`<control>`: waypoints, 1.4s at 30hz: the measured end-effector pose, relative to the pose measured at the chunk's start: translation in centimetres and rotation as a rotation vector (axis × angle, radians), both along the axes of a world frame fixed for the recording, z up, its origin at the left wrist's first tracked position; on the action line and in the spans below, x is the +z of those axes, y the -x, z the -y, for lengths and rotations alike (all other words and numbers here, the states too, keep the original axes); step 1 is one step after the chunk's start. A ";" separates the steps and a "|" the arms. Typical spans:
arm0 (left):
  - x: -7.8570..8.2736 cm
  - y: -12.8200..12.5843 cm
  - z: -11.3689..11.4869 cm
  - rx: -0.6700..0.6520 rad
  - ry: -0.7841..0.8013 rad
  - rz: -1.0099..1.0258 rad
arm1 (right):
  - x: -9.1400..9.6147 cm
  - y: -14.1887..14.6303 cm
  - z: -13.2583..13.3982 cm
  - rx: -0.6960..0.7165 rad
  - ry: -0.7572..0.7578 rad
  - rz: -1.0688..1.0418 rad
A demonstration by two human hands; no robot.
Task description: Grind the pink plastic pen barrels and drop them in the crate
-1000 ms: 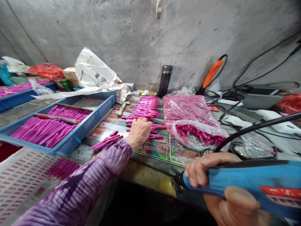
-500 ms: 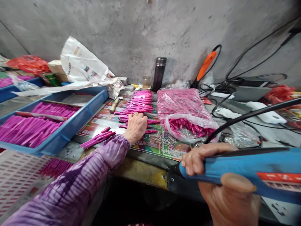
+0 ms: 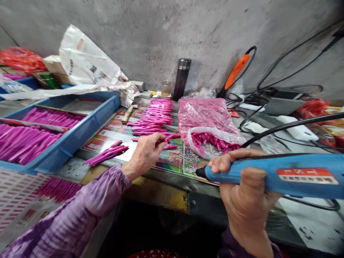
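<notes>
My right hand (image 3: 245,197) is wrapped round a blue electric screwdriver (image 3: 295,175), its black tip pointing left over the bench edge. My left hand (image 3: 146,152), in a purple sleeve, has thumb and forefinger pinched together; whatever is between them is hidden. Just behind those fingertips lies a row of slim magenta pen-like pieces (image 3: 156,114) on a colourful printed mat (image 3: 113,130). A smaller bunch of the same pieces (image 3: 109,152) rests left of the hand. Tiny shiny metal bits (image 3: 185,157) are scattered on the mat between my hands.
A blue divided tray (image 3: 88,125) of magenta pieces stands left, a clear bag (image 3: 206,111) of more at centre right. Behind are a small hammer (image 3: 128,114), a dark flask (image 3: 182,79) and the wall. Cables (image 3: 249,96) and an orange-handled tool (image 3: 236,73) are right.
My left hand has drawn back from over the row of magenta pieces, toward me and slightly left, its fingers now pinched. The screwdriver in my right hand has shifted slightly, and the view has turned a little.
</notes>
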State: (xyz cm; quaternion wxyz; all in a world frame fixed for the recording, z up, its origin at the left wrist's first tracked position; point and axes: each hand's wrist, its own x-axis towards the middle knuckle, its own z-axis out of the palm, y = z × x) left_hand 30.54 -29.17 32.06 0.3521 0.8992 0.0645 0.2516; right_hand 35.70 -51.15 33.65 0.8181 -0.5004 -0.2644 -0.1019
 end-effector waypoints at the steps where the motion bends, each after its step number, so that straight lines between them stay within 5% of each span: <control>1: -0.2 0.3 0.1 -0.018 0.093 0.006 | -0.1 -0.2 -0.1 -0.010 -0.009 0.011; 5: -0.6 1.3 0.6 -0.056 0.391 -0.080 | -0.2 -0.5 -0.5 -0.030 -0.015 0.038; 9: -1.0 2.1 1.1 -0.066 0.477 -0.108 | -0.2 -0.7 -0.8 -0.051 -0.026 0.046; 20: -0.8 4.1 3.1 -0.143 0.225 -0.019 | 0.2 -0.2 -0.4 -0.060 -0.040 -0.016; 31: -3.5 6.6 6.6 -0.258 -0.398 0.173 | 2.9 2.1 0.6 0.005 0.000 -0.228; 42: -4.3 6.9 6.6 -0.241 -0.420 0.285 | 3.7 3.4 0.2 0.020 -0.017 -0.257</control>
